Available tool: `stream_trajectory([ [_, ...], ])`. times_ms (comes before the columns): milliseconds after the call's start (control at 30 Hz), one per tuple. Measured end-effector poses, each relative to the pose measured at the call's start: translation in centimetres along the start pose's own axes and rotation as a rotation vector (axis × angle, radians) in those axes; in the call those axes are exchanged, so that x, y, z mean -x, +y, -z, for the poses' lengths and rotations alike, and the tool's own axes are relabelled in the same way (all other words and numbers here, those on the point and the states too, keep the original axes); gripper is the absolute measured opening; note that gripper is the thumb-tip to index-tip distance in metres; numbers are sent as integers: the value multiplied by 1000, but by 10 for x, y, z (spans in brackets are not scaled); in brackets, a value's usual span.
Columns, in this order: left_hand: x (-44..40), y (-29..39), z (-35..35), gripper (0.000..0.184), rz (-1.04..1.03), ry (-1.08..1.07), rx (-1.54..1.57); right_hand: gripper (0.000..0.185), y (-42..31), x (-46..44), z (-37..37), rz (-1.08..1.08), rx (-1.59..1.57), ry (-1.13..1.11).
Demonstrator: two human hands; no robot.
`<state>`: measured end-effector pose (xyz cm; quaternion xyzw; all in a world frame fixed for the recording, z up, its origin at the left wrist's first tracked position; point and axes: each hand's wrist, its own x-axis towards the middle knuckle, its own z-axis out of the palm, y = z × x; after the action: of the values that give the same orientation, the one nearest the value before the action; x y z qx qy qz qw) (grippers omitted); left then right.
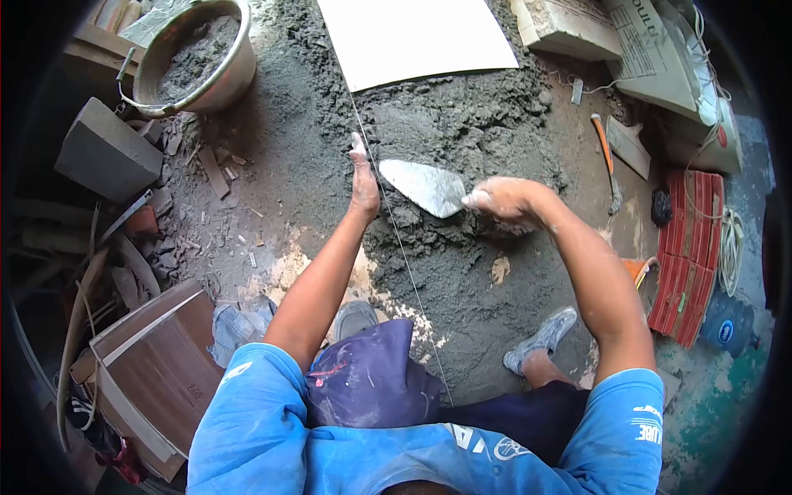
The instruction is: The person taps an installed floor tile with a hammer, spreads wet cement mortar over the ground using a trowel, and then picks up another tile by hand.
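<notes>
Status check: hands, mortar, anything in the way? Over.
Right hand grips trowel; rough mortar beneath. Left hand open beside string. String runs close to trowel tip; white slab ahead.

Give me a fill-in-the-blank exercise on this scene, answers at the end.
The right hand holds a flat-bladed tool, a ____.
The bucket stands in the view's upper ____ corner.
The large flat panel at the top of the view is coloured ____.
The shirt is mainly coloured ____.

Missing words: trowel; left; white; blue.

R grip w/ trowel
</notes>
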<state>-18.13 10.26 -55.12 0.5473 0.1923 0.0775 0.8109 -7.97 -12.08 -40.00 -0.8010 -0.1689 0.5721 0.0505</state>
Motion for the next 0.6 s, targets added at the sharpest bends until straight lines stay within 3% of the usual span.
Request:
stream_trajectory([
  [67, 23, -12, 10, 89, -55, -4, -154, 46, 20, 44, -20, 141, 232, 200],
  [200, 80, -48, 26, 75, -205, -51, -401, 36, 65, 139, -41, -227, -73, 780],
  [300, 108, -54, 17, 79, -207, -13, -373, 31, 150, 147, -47, -414, 75, 1135],
  [367, 112, -59, 7, 79, -214, -26, -346, 28, 178, 116, -74, -423, -162, 915],
  [400, 112, -64, 5, 79, -215, -7, -348, 27, 142, 97, -96, -454, 9, 840],
  [433, 110, -67, 4, 79, -219, 15, -353, 28, 124, 75, -116, -477, -94, 737],
  [600, 110, -68, 0, 79, -226, 30, -398, 25, 51, 37, -179, -228, -162, 654],
])
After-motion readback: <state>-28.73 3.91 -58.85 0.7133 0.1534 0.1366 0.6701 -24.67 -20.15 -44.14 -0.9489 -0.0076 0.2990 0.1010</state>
